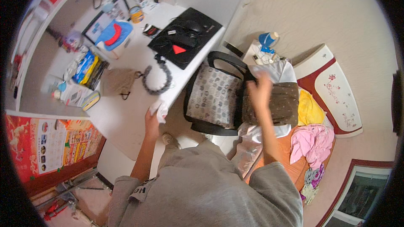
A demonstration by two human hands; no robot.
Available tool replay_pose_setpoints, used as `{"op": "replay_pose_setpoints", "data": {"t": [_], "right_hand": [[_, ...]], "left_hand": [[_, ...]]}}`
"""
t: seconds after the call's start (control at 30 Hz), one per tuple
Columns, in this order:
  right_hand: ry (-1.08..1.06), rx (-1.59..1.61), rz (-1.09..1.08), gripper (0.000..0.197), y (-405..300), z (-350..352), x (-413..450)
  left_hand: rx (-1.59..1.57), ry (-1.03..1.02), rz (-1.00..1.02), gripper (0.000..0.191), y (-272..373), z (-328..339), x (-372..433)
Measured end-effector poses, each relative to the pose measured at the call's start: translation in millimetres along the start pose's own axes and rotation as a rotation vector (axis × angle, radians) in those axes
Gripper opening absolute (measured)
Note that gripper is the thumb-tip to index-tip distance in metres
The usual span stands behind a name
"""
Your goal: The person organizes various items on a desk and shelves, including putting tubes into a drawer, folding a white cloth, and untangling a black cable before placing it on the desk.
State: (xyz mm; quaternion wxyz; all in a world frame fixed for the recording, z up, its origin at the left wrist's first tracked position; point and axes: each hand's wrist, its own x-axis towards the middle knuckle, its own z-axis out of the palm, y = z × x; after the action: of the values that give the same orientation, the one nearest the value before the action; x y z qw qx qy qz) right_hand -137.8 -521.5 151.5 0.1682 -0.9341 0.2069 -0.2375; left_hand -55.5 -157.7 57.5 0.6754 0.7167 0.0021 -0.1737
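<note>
My left hand (152,123) is closed around a crumpled white tissue or cloth (162,111) beside the front edge of the white desk (139,107). Blurred, my right hand (260,89) hovers over a dark brown spotted cloth (281,104) and a silvery-white cloth (277,71) next to the chair; its fingers look partly spread, and I cannot tell whether it touches anything. Between my hands stands a black chair with a grey patterned cover (214,96). A fuzzy grey headband-like ring (157,80) lies on the desk, near a grey-brown cap or cloth (118,82).
A black mat (186,37) with a mouse and cables lies at the desk's back. Wipes packs (85,67) and a blue-and-white container (115,36) stand left. On the bed are yellow (309,108) and pink clothes (312,143), below a white-and-red headboard (334,94).
</note>
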Motion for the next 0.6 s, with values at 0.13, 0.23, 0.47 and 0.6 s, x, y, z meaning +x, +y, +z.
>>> {"op": "replay_pose_setpoints", "data": {"t": [0.13,0.23,0.47,0.6], "right_hand": [[0.098,-0.491,0.501,0.082,233,-60,-2],[0.075,0.11,0.306,0.086,335,-59,-48],[-0.173,-0.088,0.814,0.062,347,-55,-72],[-0.093,-0.064,0.837,0.054,311,-70,-102]], "left_hand": [[-0.378,0.186,-0.234,0.029,-39,34,-16],[-0.345,0.269,-0.247,0.024,-47,64,-22],[-0.131,0.101,-0.359,0.024,-72,98,-31],[-0.173,0.072,-0.451,0.023,-73,105,-27]]}}
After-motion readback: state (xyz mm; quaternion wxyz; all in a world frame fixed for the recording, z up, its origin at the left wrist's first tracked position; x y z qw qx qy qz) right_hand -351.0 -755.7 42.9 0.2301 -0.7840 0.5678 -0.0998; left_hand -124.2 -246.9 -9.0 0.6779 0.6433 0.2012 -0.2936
